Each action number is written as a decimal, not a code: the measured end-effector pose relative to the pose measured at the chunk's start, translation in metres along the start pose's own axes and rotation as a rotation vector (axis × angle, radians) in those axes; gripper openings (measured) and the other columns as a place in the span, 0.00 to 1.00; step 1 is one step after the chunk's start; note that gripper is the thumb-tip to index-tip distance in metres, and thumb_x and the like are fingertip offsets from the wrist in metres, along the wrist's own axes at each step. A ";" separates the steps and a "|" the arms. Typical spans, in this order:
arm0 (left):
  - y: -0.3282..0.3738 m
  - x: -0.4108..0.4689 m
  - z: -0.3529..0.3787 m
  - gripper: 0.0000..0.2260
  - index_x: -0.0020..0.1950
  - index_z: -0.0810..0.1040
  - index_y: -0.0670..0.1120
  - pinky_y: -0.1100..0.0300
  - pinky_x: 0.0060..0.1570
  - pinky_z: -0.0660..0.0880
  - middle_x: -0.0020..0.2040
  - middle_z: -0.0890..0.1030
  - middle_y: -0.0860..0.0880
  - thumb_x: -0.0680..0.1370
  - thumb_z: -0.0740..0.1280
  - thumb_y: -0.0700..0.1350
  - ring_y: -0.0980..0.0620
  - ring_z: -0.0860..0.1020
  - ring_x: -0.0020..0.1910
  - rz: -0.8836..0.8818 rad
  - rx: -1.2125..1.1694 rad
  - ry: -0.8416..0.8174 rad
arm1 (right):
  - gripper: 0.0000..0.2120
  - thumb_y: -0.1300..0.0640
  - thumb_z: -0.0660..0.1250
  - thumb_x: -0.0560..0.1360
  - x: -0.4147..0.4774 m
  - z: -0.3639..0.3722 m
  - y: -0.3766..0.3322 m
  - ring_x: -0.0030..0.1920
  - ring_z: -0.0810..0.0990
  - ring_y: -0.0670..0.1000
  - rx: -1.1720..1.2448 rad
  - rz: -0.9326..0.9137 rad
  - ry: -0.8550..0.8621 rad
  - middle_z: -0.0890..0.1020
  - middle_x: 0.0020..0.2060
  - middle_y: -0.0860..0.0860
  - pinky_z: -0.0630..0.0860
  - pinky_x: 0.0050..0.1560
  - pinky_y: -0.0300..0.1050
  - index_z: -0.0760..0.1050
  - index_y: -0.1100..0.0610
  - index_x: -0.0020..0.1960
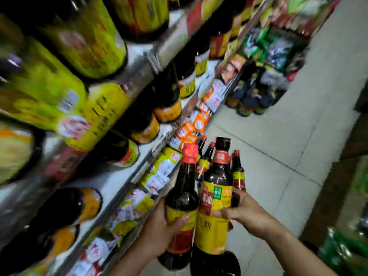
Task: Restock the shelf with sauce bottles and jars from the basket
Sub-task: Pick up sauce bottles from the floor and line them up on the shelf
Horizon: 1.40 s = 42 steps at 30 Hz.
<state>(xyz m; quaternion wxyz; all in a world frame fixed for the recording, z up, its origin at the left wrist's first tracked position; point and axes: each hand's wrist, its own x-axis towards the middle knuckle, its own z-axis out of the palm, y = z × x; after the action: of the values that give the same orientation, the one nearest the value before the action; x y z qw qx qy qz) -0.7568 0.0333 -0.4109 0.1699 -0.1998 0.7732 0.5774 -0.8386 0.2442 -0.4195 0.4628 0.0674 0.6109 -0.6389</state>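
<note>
Shelf point(111, 182): metal tiers running up the left of the view, much blurred. This is the landmark for all below.

Stocked bottles point(83, 36): big, dark, yellow-labelled, crowding the shelf's upper tiers. A bare white stretch shows on a lower tier.

Tiled floor point(298, 136): out from the shelf's foot. Basket not in view.

Dark-capped sauce bottle point(218, 176): off the shelf's front edge, upright, yellow and red label. The right hand point(245, 212) holds it at the label, fingers curled round from the far side.

Red-capped sauce bottle point(182, 198): between the first bottle and the shelf, touching or nearly touching it. The left hand point(159, 234) wraps its lower label, thumb across the front.

Small red-capped bottles point(238, 172): a cluster just beyond the held pair, out from the shelf. What they stand in is hidden.

Sachets point(159, 176): yellow, white and orange packs along the shelf's lowest front edge, some overhanging.

Risks, as judged:
- Each tall bottle is carried one-handed and gripped low; it could tip at the neck on the lift.
- The pair could knock together, being so close.
- The left bottle's swing inward could sweep the overhanging sachets off.
- Packed upper tiers leave little room; a nudge there could topple neighbours.
</note>
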 end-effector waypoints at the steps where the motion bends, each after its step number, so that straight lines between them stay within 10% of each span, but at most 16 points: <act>1: 0.031 -0.012 -0.010 0.20 0.59 0.69 0.53 0.81 0.52 0.64 0.56 0.75 0.65 0.69 0.71 0.47 0.78 0.71 0.53 0.056 -0.001 -0.001 | 0.29 0.60 0.77 0.55 -0.018 0.004 -0.023 0.45 0.83 0.56 0.036 -0.034 0.005 0.85 0.46 0.55 0.79 0.42 0.48 0.76 0.62 0.55; 8: 0.216 -0.101 -0.059 0.27 0.56 0.74 0.48 0.68 0.50 0.73 0.50 0.83 0.61 0.61 0.71 0.57 0.63 0.79 0.50 0.247 -0.149 -0.020 | 0.22 0.62 0.77 0.49 -0.148 0.046 -0.164 0.38 0.84 0.56 0.354 -0.229 -0.140 0.84 0.38 0.59 0.80 0.37 0.47 0.81 0.63 0.43; 16: 0.320 -0.196 -0.082 0.24 0.52 0.75 0.48 0.67 0.43 0.76 0.44 0.85 0.57 0.60 0.71 0.56 0.60 0.81 0.45 0.402 -0.276 0.075 | 0.42 0.51 0.84 0.35 -0.256 0.104 -0.254 0.33 0.83 0.55 0.387 -0.399 -0.190 0.83 0.35 0.59 0.81 0.35 0.49 0.75 0.65 0.45; 25: 0.305 -0.314 -0.092 0.36 0.55 0.75 0.47 0.66 0.43 0.76 0.48 0.84 0.54 0.54 0.77 0.64 0.56 0.82 0.48 0.397 -0.488 0.409 | 0.43 0.50 0.84 0.39 -0.285 0.167 -0.264 0.38 0.84 0.57 0.147 -0.318 -0.493 0.84 0.39 0.60 0.82 0.39 0.52 0.75 0.65 0.49; 35: 0.227 -0.461 -0.141 0.17 0.53 0.76 0.46 0.65 0.42 0.77 0.44 0.85 0.53 0.66 0.74 0.44 0.57 0.82 0.43 0.396 -0.528 0.935 | 0.43 0.45 0.83 0.39 -0.315 0.338 -0.229 0.34 0.84 0.53 -0.162 -0.277 -0.803 0.85 0.35 0.56 0.79 0.32 0.46 0.74 0.61 0.48; 42: 0.183 -0.538 -0.224 0.09 0.51 0.77 0.45 0.54 0.48 0.79 0.47 0.84 0.43 0.71 0.68 0.44 0.49 0.82 0.45 0.379 -0.595 1.094 | 0.21 0.54 0.77 0.58 -0.334 0.476 -0.220 0.35 0.84 0.52 -0.322 -0.370 -0.880 0.85 0.35 0.54 0.79 0.34 0.45 0.75 0.59 0.47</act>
<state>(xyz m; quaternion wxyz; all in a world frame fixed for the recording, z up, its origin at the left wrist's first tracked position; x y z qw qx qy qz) -0.3922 -0.0748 0.0668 -0.4157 -0.3634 0.5769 0.6019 -0.5706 -0.0250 0.0721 0.5601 -0.3902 0.4503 -0.5756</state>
